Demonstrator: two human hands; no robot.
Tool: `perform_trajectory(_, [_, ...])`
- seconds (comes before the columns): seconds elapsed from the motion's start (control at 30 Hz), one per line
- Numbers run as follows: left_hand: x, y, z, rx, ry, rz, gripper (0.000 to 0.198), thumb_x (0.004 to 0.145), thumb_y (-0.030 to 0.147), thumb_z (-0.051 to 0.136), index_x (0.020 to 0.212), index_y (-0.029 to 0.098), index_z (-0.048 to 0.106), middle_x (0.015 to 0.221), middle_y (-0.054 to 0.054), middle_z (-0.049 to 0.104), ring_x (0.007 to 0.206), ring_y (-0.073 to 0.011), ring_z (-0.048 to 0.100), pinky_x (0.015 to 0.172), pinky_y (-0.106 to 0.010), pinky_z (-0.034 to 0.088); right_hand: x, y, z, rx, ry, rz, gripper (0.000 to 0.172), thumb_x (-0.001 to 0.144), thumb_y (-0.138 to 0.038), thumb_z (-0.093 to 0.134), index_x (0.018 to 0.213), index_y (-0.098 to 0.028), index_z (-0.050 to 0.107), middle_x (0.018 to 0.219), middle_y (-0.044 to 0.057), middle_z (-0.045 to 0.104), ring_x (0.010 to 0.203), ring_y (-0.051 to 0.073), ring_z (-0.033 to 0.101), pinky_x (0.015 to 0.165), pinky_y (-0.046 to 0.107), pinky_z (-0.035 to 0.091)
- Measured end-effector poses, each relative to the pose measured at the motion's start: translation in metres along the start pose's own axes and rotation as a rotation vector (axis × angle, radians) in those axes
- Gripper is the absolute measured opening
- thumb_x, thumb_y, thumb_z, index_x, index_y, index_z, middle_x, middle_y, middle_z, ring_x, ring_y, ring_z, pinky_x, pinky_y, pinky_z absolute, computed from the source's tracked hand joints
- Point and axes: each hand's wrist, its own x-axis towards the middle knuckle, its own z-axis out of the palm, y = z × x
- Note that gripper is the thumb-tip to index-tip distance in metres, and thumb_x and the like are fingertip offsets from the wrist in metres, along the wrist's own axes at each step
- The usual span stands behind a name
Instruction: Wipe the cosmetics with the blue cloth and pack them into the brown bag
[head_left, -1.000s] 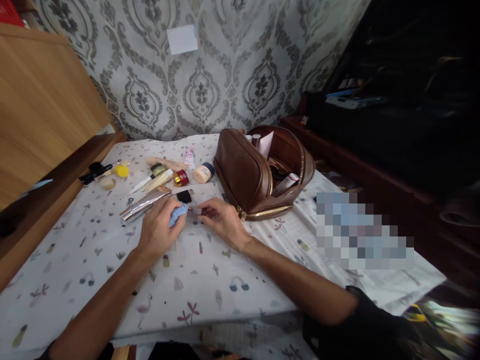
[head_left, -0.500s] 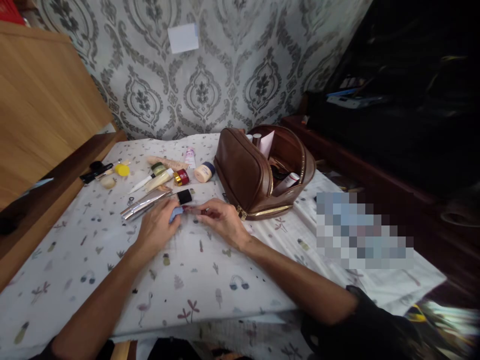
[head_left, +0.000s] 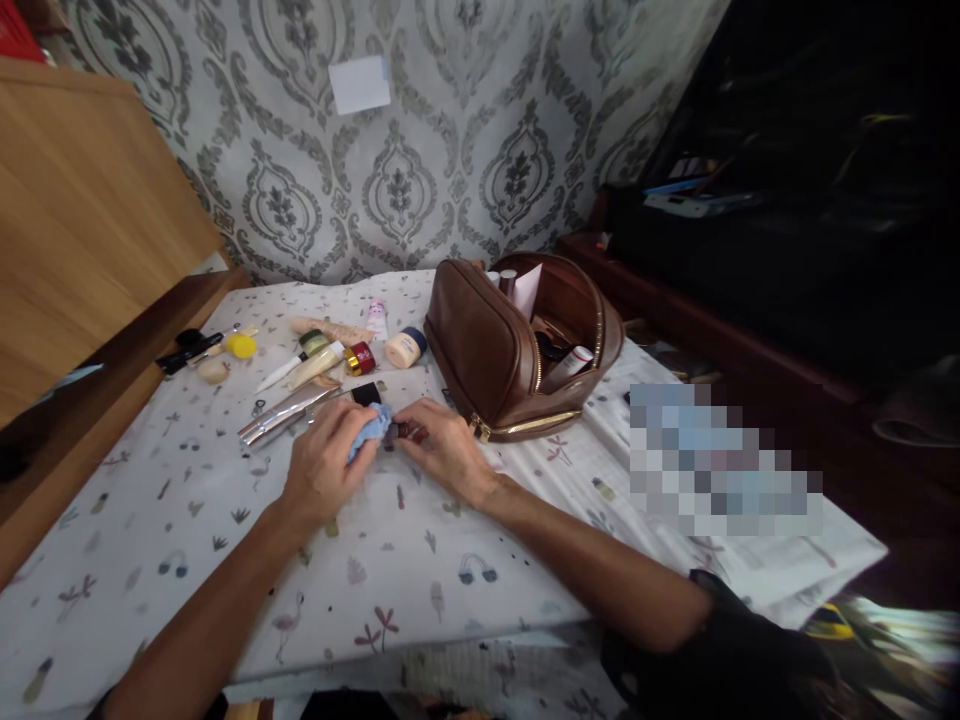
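Note:
My left hand (head_left: 330, 455) is closed on a crumpled light blue cloth (head_left: 370, 432). Its edge meets a small dark item (head_left: 397, 429), which my right hand (head_left: 446, 450) pinches between thumb and fingertips. Most of that item is covered by the cloth and fingers, so its kind is unclear. Just behind my left hand lie a shiny silver tube (head_left: 281, 415) and a black-capped bottle (head_left: 365, 394). The brown leather cosmetics bag (head_left: 480, 340) stands unzipped beyond my right hand, with several items inside.
Farther back on the patterned tablecloth (head_left: 360, 570) are a cream jar with a blue lid (head_left: 405, 347), a red and gold jar (head_left: 360, 358), a pink tube (head_left: 377, 318) and a yellow sponge (head_left: 240, 346). Brushes (head_left: 191, 350) lie at the left. A blurred-out patch covers the right side.
The left hand and blue cloth have moved right, over the item in my right hand. Its reddish length showed between the hands before; now the cloth covers most of it.

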Motion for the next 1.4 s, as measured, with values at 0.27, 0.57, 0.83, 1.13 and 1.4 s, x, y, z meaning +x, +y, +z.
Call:
perform_trajectory(0.27, [-0.002,-0.010,0.002,0.119,-0.212,-0.218,0.016,0.093,0.024,0.048,0.099,0.021,0.063,0.097,-0.008,0.065,0.095,-0.0256,0.061,0.077,-0.033,0.048,0.001,0.001,0.000,0.017,-0.016,-0.006,0.017,0.083,-0.008,0.069,0.096,-0.018,0.070,0.089,0.003,0.066,0.076,0.014,0.063,0.073,0.027,0.052])
perform_trajectory(0.57, [0.002,-0.019,-0.002,-0.343,-0.142,-0.561,0.027,0.094,0.043,0.048,0.104,0.021,0.060,0.085,-0.002,0.064,0.071,-0.0169,0.057,0.065,-0.028,0.045,0.006,0.008,-0.001,0.439,0.051,0.194,0.017,0.080,-0.026,0.072,0.095,-0.019,0.068,0.085,0.002,0.070,0.080,0.017,0.066,0.077,0.031,0.052])
perform_trajectory(0.83, [0.004,-0.012,0.000,-1.031,-0.112,-0.885,0.047,0.077,0.056,0.074,0.103,0.021,0.059,0.073,0.003,0.059,0.054,-0.0095,0.053,0.053,-0.022,0.050,0.011,0.013,-0.001,0.735,0.067,0.304,0.041,0.068,-0.048,0.084,0.090,-0.019,0.063,0.076,-0.001,0.067,0.068,0.013,0.062,0.069,0.028,0.053])
perform_trajectory(1.13, [0.013,0.000,-0.006,-1.162,0.125,-1.017,0.052,0.063,0.048,0.087,0.100,0.020,0.063,0.080,0.003,0.065,0.056,-0.0084,0.058,0.050,-0.019,0.053,0.010,0.001,-0.006,0.670,0.065,0.266,0.043,0.077,-0.056,0.076,0.091,-0.020,0.056,0.074,-0.001,0.062,0.065,0.015,0.065,0.058,0.026,0.053])
perform_trajectory(1.4, [0.028,0.024,-0.003,-1.363,0.177,-1.195,0.031,0.069,0.027,0.081,0.095,0.021,0.065,0.088,0.000,0.071,0.062,-0.0112,0.063,0.051,-0.019,0.054,-0.004,-0.040,-0.054,0.201,0.108,0.001,0.020,0.090,-0.035,0.066,0.103,-0.019,0.063,0.085,0.002,0.068,0.078,0.016,0.066,0.067,0.026,0.053])
